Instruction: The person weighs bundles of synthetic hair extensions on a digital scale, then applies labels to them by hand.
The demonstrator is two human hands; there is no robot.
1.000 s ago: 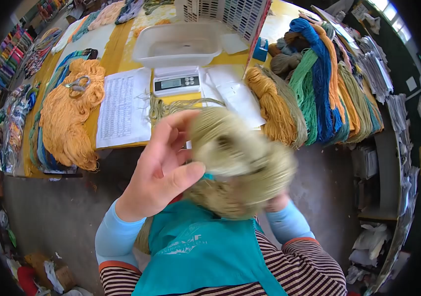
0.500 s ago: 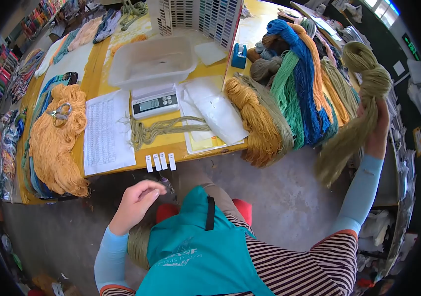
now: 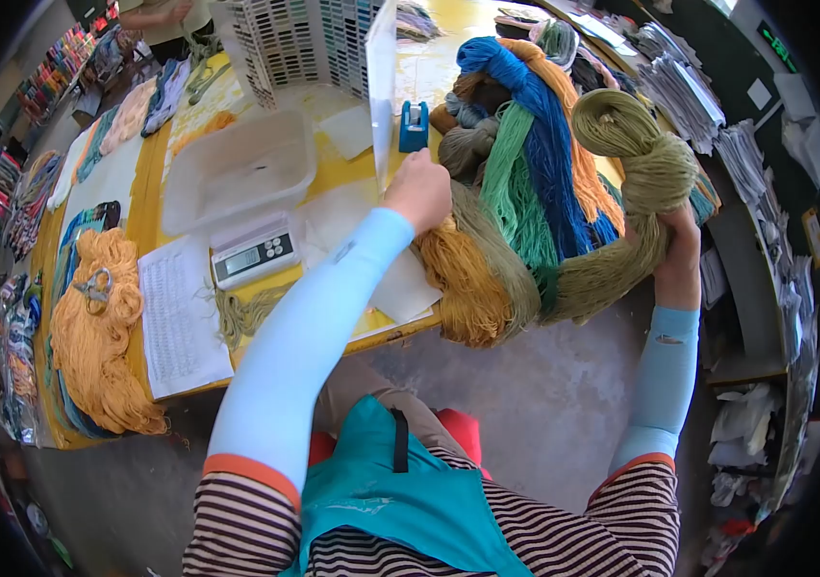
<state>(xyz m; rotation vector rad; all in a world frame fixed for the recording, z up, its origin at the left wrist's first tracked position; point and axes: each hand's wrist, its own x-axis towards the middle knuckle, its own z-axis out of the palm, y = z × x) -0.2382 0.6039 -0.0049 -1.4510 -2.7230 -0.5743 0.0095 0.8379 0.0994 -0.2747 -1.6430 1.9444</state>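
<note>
My right hand [image 3: 669, 237] is closed round an olive green yarn hank [image 3: 655, 173], its knotted top standing above the fist and its loose length hanging to the left. My left hand [image 3: 417, 192] reaches over the table, fingers curled, beside a blue tape dispenser [image 3: 414, 127] and above a golden yarn hank [image 3: 467, 279]. What its fingers hold, if anything, is hidden. Between my hands lie green yarn [image 3: 516, 183] and blue yarn [image 3: 549, 125]. My left sleeve partly covers a short olive bundle [image 3: 244, 313] near the scale [image 3: 254, 255].
Left on the yellow table are a translucent bin [image 3: 237, 168], a printed sheet [image 3: 177, 317] and peach yarn [image 3: 97, 327] with metal rings. A colour chart [image 3: 304, 43] stands at the back. Another person [image 3: 164, 19] is at the top left. Shelves with papers [image 3: 756, 279] line the right.
My left hand has moved from near my lap up and right across the table. My right hand has brought the olive hank left, closer to the yarn pile. The view has shifted.
</note>
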